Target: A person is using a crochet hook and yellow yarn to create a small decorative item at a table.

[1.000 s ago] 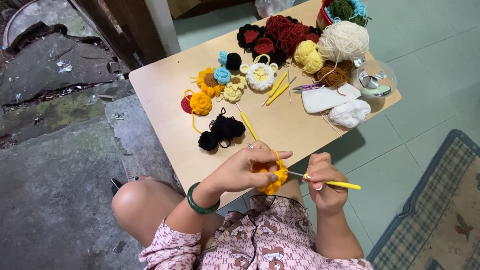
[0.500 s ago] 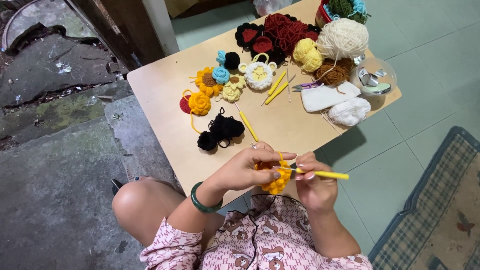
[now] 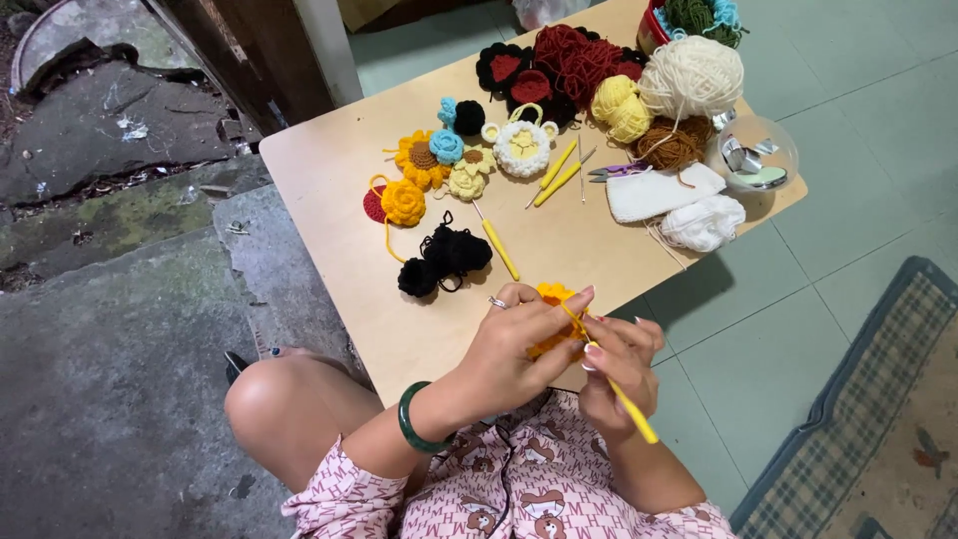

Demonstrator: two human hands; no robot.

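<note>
There are no boxes, packs, labels, signs or screens to see anywhere in this picture.

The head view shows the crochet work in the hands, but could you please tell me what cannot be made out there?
- Yellow crochet piece: mostly covered by the left hand.
- Hook tip of the yellow crochet hook: hidden between the fingers of the right hand.
- Green yarn: cut off by the top edge.

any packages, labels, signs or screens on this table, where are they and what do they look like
No labels, signs or screens show.
Clear round plastic tub: right end of the wooden table, beside the cream yarn ball; small metal bits inside.
Red container: top edge, holds green yarn.
</note>
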